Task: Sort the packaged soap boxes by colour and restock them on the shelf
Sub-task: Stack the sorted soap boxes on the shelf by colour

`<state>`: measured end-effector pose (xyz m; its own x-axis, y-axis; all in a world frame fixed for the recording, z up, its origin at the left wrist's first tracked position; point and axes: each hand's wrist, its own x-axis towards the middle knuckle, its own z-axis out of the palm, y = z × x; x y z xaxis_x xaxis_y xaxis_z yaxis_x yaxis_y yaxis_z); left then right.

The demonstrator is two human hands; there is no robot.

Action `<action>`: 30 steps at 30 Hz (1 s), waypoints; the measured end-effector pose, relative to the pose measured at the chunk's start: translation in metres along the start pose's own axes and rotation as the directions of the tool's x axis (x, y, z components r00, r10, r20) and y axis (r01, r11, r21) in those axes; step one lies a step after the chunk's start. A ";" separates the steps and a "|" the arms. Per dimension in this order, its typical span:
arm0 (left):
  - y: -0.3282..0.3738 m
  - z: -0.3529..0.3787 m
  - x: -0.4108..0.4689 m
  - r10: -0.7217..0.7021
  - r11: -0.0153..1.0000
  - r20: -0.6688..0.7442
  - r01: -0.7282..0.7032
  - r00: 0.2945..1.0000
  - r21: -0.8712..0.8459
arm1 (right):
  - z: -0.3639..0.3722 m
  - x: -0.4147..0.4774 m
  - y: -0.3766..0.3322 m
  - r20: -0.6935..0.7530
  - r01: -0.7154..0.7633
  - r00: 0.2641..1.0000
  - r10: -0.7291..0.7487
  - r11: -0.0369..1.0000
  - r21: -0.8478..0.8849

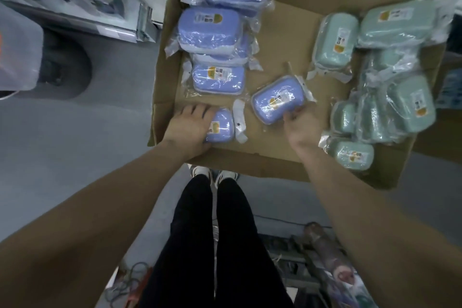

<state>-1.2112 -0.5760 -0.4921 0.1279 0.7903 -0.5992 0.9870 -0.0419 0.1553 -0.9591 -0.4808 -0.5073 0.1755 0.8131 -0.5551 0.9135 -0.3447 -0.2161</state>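
Soap boxes in clear wrap lie in two colour groups on the opened cardboard carton (pixel 275 40) at my feet. Furthest left, my left hand (pixel 190 124) lies palm-down over the left half of a blue soap box (pixel 221 129). Its fingers are stretched out and point away from me, pressing rather than pinching. Whether the thumb hooks the near edge I cannot tell. That box lies flat with its long axis running left to right, and its white header flap (pixel 240 120) sticks out just right of the hand. Straight beyond this hand runs the blue column (pixel 215 30), boxes and stacks all lying long side across.

To the right, my right hand (pixel 303 124) has its fingers curled round the near right edge of a second blue box (pixel 277 104). This one is tilted, its long axis slanting from near-left to far-right. Right of that hand, well apart from the blues, is the green pile (pixel 397 25), loosely heaped, with one green box (pixel 353 155) just beside my right wrist.

The move turns on this, I judge: the held box belongs left of and beyond my right hand, in the bare gap between the blue column and the box under my left hand. It wants turning crosswise to match. My left hand is the nearer to that column.

Each box carries a small sticker (pixel 208 18) with an orange half-round and little coloured squares; the print is too small to read. No shelf shows.
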 end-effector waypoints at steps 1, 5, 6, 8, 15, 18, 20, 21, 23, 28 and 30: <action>0.001 -0.002 0.001 -0.015 1.000 -0.021 0.014 1.000 -0.019 | -0.004 -0.003 0.000 -0.107 0.112 0.986 -0.124 0.988 -0.109; 0.003 -0.003 0.006 0.155 0.987 -0.074 -0.152 0.985 0.049 | -0.023 0.004 -0.004 -0.091 0.470 0.815 -0.573 0.744 -0.475; 0.005 -0.002 0.009 0.245 0.968 -0.095 -0.237 0.965 0.083 | -0.027 0.008 -0.006 0.034 0.515 0.812 -0.583 0.688 -0.512; 0.012 -0.003 0.014 0.347 0.927 -0.047 -0.335 0.937 0.169 | -0.030 0.017 -0.010 0.266 0.600 0.781 -0.565 0.561 -0.570; 0.037 -0.003 0.021 0.302 0.902 0.067 -0.308 0.951 0.303 | -0.021 0.036 -0.011 0.324 0.634 0.746 -0.582 0.472 -0.613; 0.048 -0.006 0.030 0.325 0.887 0.026 -0.314 0.945 0.338 | -0.022 0.035 0.003 0.137 0.419 0.898 -0.419 0.714 -0.561; 0.058 -0.010 0.039 0.396 0.863 -0.029 -0.362 0.918 0.352 | -0.026 0.034 0.016 0.015 0.231 0.969 -0.246 0.887 -0.399; 0.061 -0.012 0.043 0.434 0.848 -0.047 -0.390 0.900 0.360 | -0.030 0.034 0.021 -0.027 0.151 0.986 -0.166 0.944 -0.294; 0.069 -0.016 0.054 0.503 0.807 -0.058 -0.444 0.862 0.389 | -0.038 0.034 0.030 -0.077 0.030 0.996 -0.041 0.991 -0.132; 0.079 -0.020 0.075 0.566 0.738 0.103 -0.559 0.818 0.377 | -0.047 0.033 0.045 -0.074 -0.001 0.997 -0.003 0.999 -0.052; 0.079 -0.019 0.078 0.625 0.717 0.103 -0.622 0.774 0.315 | -0.046 0.033 0.044 -0.076 -0.013 0.997 0.009 0.999 -0.051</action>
<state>-1.1253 -0.5058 -0.5119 0.7261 0.5221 -0.4475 0.6591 -0.7138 0.2366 -0.8961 -0.4476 -0.4978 0.2109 0.8433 -0.4944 0.9289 -0.3304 -0.1674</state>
